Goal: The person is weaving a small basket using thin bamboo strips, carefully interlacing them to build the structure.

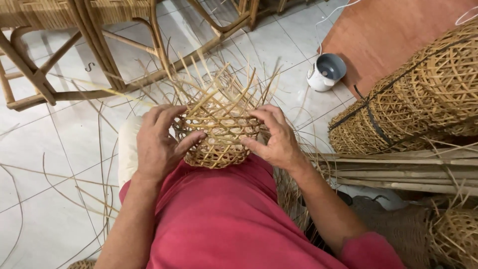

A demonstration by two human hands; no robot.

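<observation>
Hands, left hand point(158, 144) and right hand point(276, 139), grip unfinished basket point(219, 132) near woven rolls point(423, 99).

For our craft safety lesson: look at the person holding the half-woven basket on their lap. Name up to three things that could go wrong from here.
1. Loose strip ends stick up from the half-woven basket toward the person; they might poke the face or the left hand and right hand gripping its sides.
2. The open weave could loosen if the grip slackens.
3. Stray strips on the tiled floor could trip or snag someone.
</observation>
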